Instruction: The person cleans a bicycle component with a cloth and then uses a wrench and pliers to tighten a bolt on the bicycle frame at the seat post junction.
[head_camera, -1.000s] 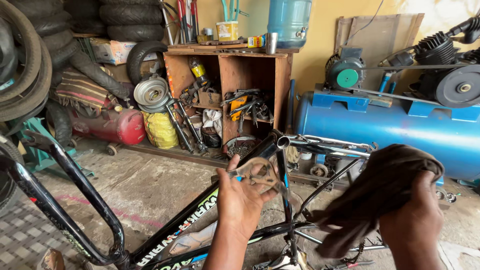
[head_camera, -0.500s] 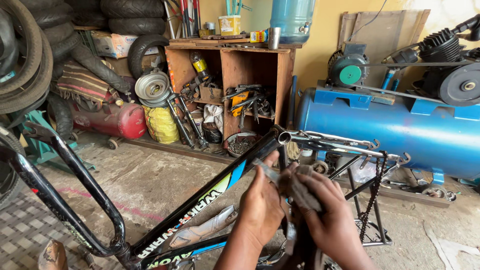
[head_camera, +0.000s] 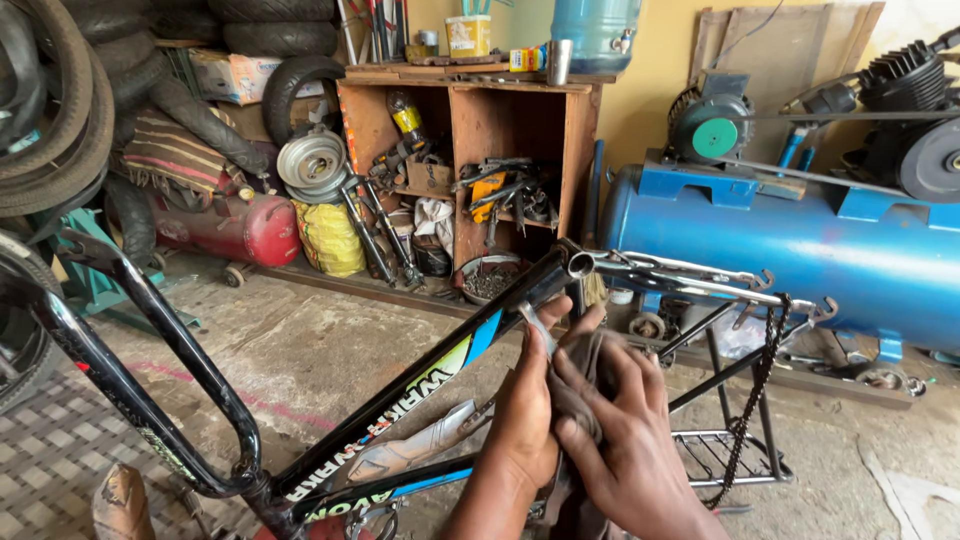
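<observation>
Both hands meet low in the middle of the head view, pressed together around a dark rag (head_camera: 583, 395). The left hand (head_camera: 527, 415) is closed on the rag from the left, thumb upward, and a slim grey metal piece (head_camera: 537, 328) sticks up from its grip beside the thumb; whether this is a tool or a bicycle part cannot be told. The right hand (head_camera: 628, 430) lies over the rag from the right, its fingers (head_camera: 590, 385) spread and curled onto the cloth, grasping it. The rag hangs bunched between the two palms, just in front of the black bicycle frame (head_camera: 420, 390), whose sloping tube with blue, green and white markings runs from lower left up to an open tube end (head_camera: 579, 264) just above the hands. A bicycle chain (head_camera: 757, 385) hangs from the frame's rear stays to the right, over a wire rack (head_camera: 735, 458) near the concrete floor (head_camera: 300, 340). Behind stands a wooden shelf (head_camera: 480, 130) crammed with tools and parts, a bowl of small metal pieces (head_camera: 490, 281) at its foot. To the right lies a large blue compressor tank (head_camera: 800, 250) with a motor on top; to the left, a red cylinder (head_camera: 235, 228), a yellow sack (head_camera: 330, 238) and stacked tyres (head_camera: 60, 110).
</observation>
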